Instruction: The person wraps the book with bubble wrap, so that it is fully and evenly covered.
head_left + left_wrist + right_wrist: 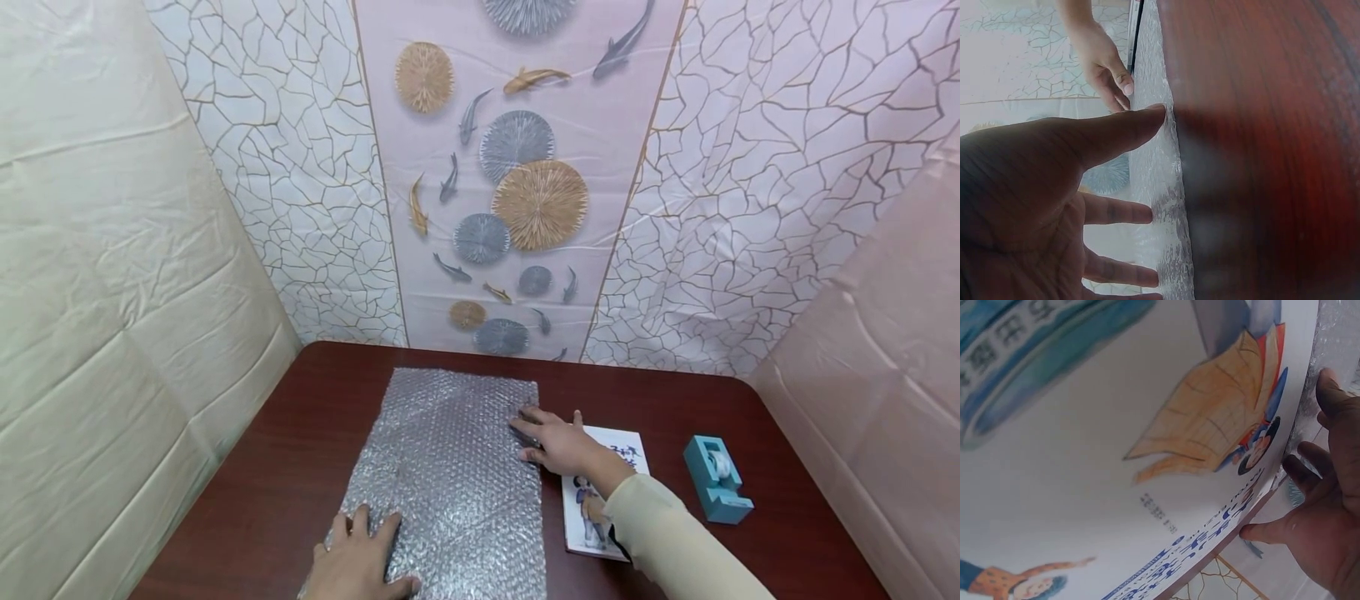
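A sheet of clear bubble wrap lies flat along the middle of the dark red table. My left hand rests on its near left part with fingers spread; in the left wrist view the thumb and fingertips touch the sheet near its edge. On the right edge of the sheet, my right hand lies with its fingers extended. Beneath the right wrist and sleeve is a white illustrated book, partly hidden by the arm. Its printed cover fills much of the right wrist view.
A teal tape dispenser with a roll of tape stands on the table to the right of the book. Behind the table hangs a patterned backdrop, with pale draped sheets on both sides.
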Demonstrator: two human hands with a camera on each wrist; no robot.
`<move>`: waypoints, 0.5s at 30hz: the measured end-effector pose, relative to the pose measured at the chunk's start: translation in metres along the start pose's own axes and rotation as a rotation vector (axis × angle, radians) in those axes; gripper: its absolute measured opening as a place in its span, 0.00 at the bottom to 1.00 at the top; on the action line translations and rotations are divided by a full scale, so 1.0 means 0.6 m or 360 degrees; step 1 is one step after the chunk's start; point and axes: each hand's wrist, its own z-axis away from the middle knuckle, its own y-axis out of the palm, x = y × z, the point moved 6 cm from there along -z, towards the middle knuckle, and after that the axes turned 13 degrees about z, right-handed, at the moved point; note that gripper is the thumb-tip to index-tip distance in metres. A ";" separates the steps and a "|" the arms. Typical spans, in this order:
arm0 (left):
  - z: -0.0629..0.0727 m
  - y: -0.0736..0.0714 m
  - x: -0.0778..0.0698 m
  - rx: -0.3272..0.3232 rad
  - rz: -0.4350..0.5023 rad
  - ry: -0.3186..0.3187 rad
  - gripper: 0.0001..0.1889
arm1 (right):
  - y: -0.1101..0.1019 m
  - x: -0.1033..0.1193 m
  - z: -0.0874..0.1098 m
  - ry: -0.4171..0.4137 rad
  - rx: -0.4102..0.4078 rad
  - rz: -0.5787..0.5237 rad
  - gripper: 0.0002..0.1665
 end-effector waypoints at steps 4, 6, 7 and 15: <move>-0.001 0.000 0.000 -0.0006 -0.0001 -0.0001 0.50 | 0.002 -0.003 0.000 0.0023 0.0036 0.0006 0.39; 0.000 0.000 0.001 -0.0017 -0.0004 0.0002 0.50 | 0.004 -0.003 -0.001 0.0031 0.0049 0.0005 0.39; 0.000 -0.001 0.001 -0.0023 -0.0005 0.0002 0.50 | 0.005 -0.004 -0.001 0.0032 0.0054 0.0005 0.39; -0.002 -0.003 0.006 0.0005 0.0004 -0.0025 0.50 | 0.002 0.001 0.000 0.0021 0.0057 -0.0022 0.39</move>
